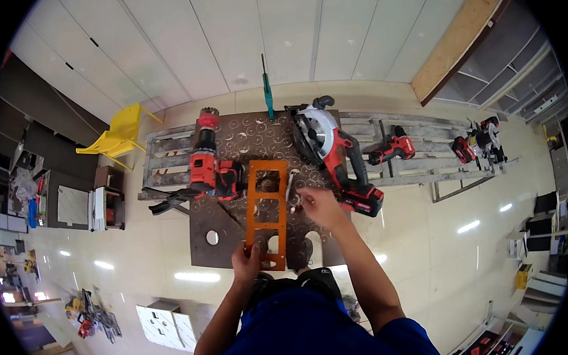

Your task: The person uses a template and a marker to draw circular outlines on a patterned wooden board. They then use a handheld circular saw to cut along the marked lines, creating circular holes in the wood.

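Note:
An orange plastic template (268, 212) with several rectangular cut-outs lies on a dark board (225, 230) full of round holes. My left hand (245, 261) grips the template's near end. My right hand (318, 204) sits just right of the template, fingers pinched on a small light-coloured piece (290, 190) at the template's edge; what the piece is I cannot tell. A red and black drill with a hole saw (208, 162) lies left of the template. A red circular saw (334, 151) lies just beyond my right hand.
The board rests on a long grey ladder-like frame (426, 169). On the frame to the right lie a second red drill (394, 148) and another red saw (480, 143). A yellow chair (120, 134) stands at the left; a green clamp (267, 90) stands behind the board.

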Available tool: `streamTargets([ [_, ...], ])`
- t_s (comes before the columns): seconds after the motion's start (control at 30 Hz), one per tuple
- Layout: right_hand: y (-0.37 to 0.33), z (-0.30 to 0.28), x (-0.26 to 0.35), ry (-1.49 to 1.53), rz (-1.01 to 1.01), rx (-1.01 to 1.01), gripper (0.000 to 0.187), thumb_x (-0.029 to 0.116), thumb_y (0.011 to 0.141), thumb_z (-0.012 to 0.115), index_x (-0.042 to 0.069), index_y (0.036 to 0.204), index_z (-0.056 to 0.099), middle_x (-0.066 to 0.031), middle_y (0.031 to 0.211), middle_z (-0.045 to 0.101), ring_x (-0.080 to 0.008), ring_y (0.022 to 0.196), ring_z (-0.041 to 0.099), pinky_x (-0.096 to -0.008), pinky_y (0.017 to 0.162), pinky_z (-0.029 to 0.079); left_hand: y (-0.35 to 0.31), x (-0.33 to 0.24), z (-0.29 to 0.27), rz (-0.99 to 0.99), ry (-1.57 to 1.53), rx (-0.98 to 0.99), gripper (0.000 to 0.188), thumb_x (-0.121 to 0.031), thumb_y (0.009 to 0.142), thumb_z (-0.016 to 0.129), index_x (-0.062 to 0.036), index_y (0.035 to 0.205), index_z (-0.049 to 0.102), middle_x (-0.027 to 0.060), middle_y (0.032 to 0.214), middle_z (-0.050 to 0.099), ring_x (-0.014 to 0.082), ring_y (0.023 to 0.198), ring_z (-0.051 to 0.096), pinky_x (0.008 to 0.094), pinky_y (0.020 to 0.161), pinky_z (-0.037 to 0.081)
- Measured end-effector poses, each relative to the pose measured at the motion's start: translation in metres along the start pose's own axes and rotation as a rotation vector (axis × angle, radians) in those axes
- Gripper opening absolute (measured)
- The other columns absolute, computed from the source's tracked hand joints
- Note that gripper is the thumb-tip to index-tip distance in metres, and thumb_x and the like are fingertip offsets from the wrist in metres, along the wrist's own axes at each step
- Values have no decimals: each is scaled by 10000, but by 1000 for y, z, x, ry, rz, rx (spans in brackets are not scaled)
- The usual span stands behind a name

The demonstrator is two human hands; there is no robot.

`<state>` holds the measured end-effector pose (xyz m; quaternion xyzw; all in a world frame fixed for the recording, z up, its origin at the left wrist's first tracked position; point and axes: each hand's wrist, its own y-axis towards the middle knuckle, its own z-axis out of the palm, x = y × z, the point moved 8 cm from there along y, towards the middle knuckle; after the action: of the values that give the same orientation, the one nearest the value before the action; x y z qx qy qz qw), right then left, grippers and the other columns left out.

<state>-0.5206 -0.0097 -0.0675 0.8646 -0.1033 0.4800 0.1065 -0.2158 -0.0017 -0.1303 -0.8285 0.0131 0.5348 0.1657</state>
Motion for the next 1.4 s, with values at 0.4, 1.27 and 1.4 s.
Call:
streamTargets([
  [0.4,38,-129,-130,676,493,189,254,179,933,709,-7,1078,616,-97,884,703,-162,705,632,-306,681,527,23,-17,63,-245,-351,42,178,-160,1008,620,15,982,603,106,796,703,152,621,691,301,490,530],
  [1.27,-95,-130,94,496,-174,-283,137,35,932,629,10,1018,525,-34,655,543,-96,473,492,-250,425,393,-107,-229,52,652,-77,252,494,-176,874,765,21,1282,567,212,1191,628,357,1085,644,403,926,527],
  [1.4,-151,-88,144,352,-294,-408,310,93,870,647,-40,1123,528,-96,896,640,-168,741,644,-318,686,543,-149,-267,20,774,-20,222,712,-316,869,785,28,1401,461,238,1235,594,380,1076,639,404,926,523],
])
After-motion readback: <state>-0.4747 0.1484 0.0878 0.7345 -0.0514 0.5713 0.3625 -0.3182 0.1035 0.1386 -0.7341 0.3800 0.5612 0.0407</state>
